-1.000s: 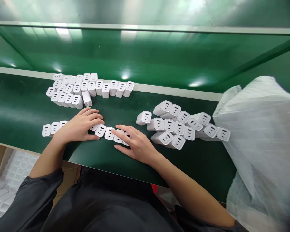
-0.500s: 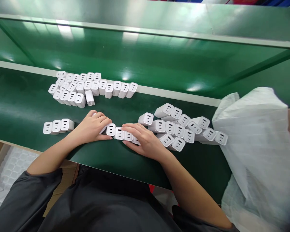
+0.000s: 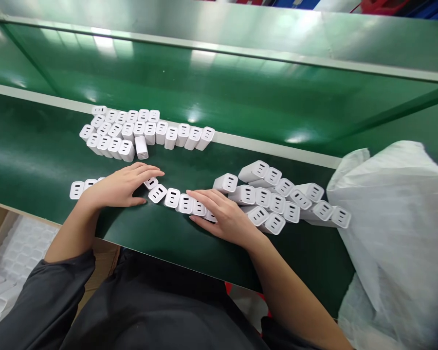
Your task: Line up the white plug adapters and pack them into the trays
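Observation:
Several white charger blocks with port slots stand in a short curved row on the green bench. My left hand (image 3: 118,187) is at the row's left end, thumb and fingers apart, fingertips by an end charger (image 3: 151,183). A tilted charger (image 3: 157,193) is just right of it. My right hand (image 3: 222,214) spans the row's right end, fingers on the far side and thumb on the near side of a charger (image 3: 199,208); its palm partly hides another charger (image 3: 210,216). Beyond my left wrist, more chargers (image 3: 77,190) are partly covered.
A larger group of chargers (image 3: 133,130) stands near the bench's back strip, one (image 3: 141,148) leaning forward. Another cluster (image 3: 263,197) lies right of my right hand. A white plastic bag (image 3: 390,218) covers the right side. A box with white trays (image 3: 20,248) is at lower left.
My left hand has moved left, off the row's left end, uncovering two tilted chargers there. My right hand keeps its place on the row. The whole view has shifted slightly.

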